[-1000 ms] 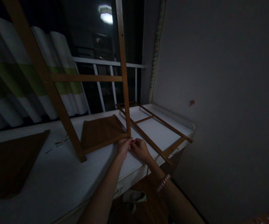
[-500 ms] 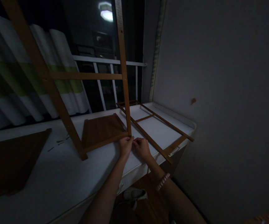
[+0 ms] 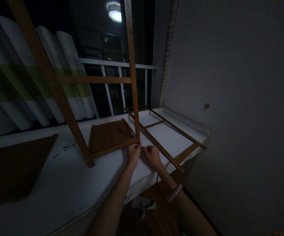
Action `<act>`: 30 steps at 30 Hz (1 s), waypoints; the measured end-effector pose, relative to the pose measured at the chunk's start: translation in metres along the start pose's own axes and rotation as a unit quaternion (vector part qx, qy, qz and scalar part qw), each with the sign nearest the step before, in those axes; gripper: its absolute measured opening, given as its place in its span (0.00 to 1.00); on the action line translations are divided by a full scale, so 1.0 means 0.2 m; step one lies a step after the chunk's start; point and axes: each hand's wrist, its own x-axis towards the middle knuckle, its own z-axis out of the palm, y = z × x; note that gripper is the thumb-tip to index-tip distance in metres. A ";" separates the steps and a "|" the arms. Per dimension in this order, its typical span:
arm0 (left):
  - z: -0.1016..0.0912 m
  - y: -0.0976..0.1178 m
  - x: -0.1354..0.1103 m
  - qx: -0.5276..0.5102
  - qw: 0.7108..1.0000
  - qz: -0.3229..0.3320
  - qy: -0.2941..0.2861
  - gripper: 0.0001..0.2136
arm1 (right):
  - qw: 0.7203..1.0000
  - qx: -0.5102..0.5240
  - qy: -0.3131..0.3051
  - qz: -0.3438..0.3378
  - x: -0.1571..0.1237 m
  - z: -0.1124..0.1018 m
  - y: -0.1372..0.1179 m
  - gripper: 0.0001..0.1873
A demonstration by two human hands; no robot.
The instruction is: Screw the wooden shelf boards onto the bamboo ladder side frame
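An upright wooden frame (image 3: 92, 79) stands on a white table (image 3: 65, 183), with a brown shelf board (image 3: 108, 137) joined at its foot. My left hand (image 3: 133, 154) and my right hand (image 3: 152, 155) meet at the bottom of the frame's right post (image 3: 135, 98). Both have fingers pinched together at the post's base; whatever they hold is too small and dark to make out. A bead bracelet (image 3: 174, 193) sits on my right wrist.
A second wooden frame (image 3: 166, 137) lies flat at the table's right end, overhanging the edge. A dark board (image 3: 11, 170) lies at the left. Small loose pieces (image 3: 66, 148) lie near the frame's left foot. A grey wall is at the right, a white railing (image 3: 117, 65) behind.
My hands have stayed at the post's base, with only slight finger movement. The camera has shifted a little.
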 end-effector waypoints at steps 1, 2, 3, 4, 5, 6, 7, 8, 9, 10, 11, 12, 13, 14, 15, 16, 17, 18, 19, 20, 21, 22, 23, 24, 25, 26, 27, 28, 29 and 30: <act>0.00 0.00 0.00 0.006 1.000 0.003 -0.003 0.13 | 1.000 0.007 0.001 -0.003 0.00 0.00 0.00 0.18; 0.00 0.00 0.00 0.014 1.000 0.006 -0.005 0.13 | 1.000 0.011 0.005 -0.004 0.00 0.00 0.00 0.17; 0.00 0.01 -0.01 0.023 1.000 0.010 -0.005 0.13 | 1.000 0.013 0.011 -0.006 0.00 0.00 0.00 0.16; 0.00 0.01 -0.01 0.031 0.999 0.012 -0.003 0.13 | 1.000 0.015 0.018 -0.009 0.00 0.00 0.00 0.16; 0.00 0.02 -0.01 0.040 0.999 0.014 0.001 0.12 | 0.999 0.017 0.023 -0.015 0.00 0.00 0.00 0.15; 0.00 0.02 -0.02 0.049 0.999 0.016 0.007 0.12 | 0.999 0.018 0.027 -0.022 0.00 0.00 -0.01 0.15; 0.00 0.02 -0.02 0.060 0.998 0.019 0.014 0.13 | 0.999 0.016 0.031 -0.029 0.00 -0.01 -0.02 0.15; -0.01 0.02 -0.02 0.070 0.997 0.023 0.020 0.13 | 0.999 0.010 0.034 -0.037 0.00 -0.01 -0.02 0.15; -0.01 0.02 -0.02 0.078 0.996 0.027 0.023 0.14 | 0.998 0.002 0.037 -0.044 0.00 -0.01 -0.03 0.15; -0.01 0.02 -0.02 0.080 0.996 0.030 0.024 0.14 | 0.998 -0.008 0.039 -0.052 0.00 -0.01 -0.03 0.15; -0.01 0.01 -0.02 0.073 0.997 0.031 0.023 0.14 | 0.997 -0.016 0.039 -0.058 0.00 -0.02 -0.04 0.15; -0.01 0.01 -0.01 0.060 0.998 0.030 0.019 0.14 | 0.997 -0.022 0.037 -0.063 -0.01 -0.02 -0.04 0.15; -0.01 0.01 -0.01 0.043 0.999 0.026 0.013 0.13 | 0.997 -0.024 0.035 -0.067 -0.01 -0.02 -0.05 0.15; -0.01 0.00 -0.01 0.028 0.999 0.022 0.007 0.13 | 0.997 -0.024 0.031 -0.069 -0.01 -0.02 -0.05 0.15; -0.01 0.00 -0.01 0.016 1.000 0.020 0.002 0.12 | 0.997 -0.022 0.029 -0.068 -0.01 -0.02 -0.05 0.15; -0.01 0.00 -0.01 0.010 1.000 0.020 -0.003 0.12 | 0.997 -0.020 0.027 -0.067 -0.01 -0.02 -0.05 0.15; -0.01 0.01 -0.01 0.008 1.000 0.020 -0.007 0.12 | 0.998 -0.018 0.026 -0.063 -0.01 -0.02 -0.05 0.16; -0.01 0.01 -0.01 0.008 1.000 0.021 -0.009 0.11 | 0.998 -0.017 0.024 -0.058 -0.01 -0.02 -0.05 0.16; -0.01 0.01 -0.01 0.008 1.000 0.023 -0.011 0.11 | 0.998 -0.017 0.021 -0.051 -0.01 -0.02 -0.04 0.18; -0.01 0.01 -0.01 0.008 1.000 0.023 -0.011 0.11 | 0.999 -0.016 0.016 -0.043 -0.01 -0.02 -0.04 0.20; -0.01 0.01 -0.01 0.009 1.000 0.024 -0.013 0.11 | 0.999 -0.012 0.010 -0.035 0.00 -0.01 -0.03 0.23; -0.01 0.01 -0.01 0.009 1.000 0.025 -0.013 0.11 | 1.000 -0.006 0.003 -0.029 0.00 -0.01 -0.03 0.25; -0.01 0.00 -0.01 0.010 1.000 0.025 -0.014 0.12 | 1.000 0.004 -0.004 -0.024 0.01 0.00 -0.02 0.27; -0.01 0.00 -0.01 0.010 1.000 0.025 -0.015 0.12 | 1.000 0.017 -0.014 -0.020 0.01 0.00 -0.01 0.29; -0.01 0.00 0.00 0.010 1.000 0.024 -0.016 0.12 | 0.999 0.030 -0.025 -0.017 0.02 0.00 0.00 0.29; 0.00 -0.01 0.00 0.009 1.000 0.023 -0.017 0.12 | 0.998 0.041 -0.038 -0.014 0.02 0.01 0.01 0.30; 0.00 -0.01 0.00 0.007 1.000 0.021 -0.019 0.12 | 0.997 0.051 -0.050 -0.011 0.02 0.01 0.01 0.29; 0.00 -0.01 0.00 0.004 1.000 0.018 -0.021 0.12 | 0.996 0.060 -0.058 -0.007 0.03 0.01 0.02 0.28; 0.00 -0.01 0.00 0.001 1.000 0.014 -0.023 0.12 | 0.996 0.069 -0.064 -0.003 0.03 0.01 0.03 0.27; 0.00 -0.01 0.00 -0.004 1.000 0.009 -0.026 0.12 | 0.995 0.078 -0.064 0.001 0.03 0.02 0.03 0.26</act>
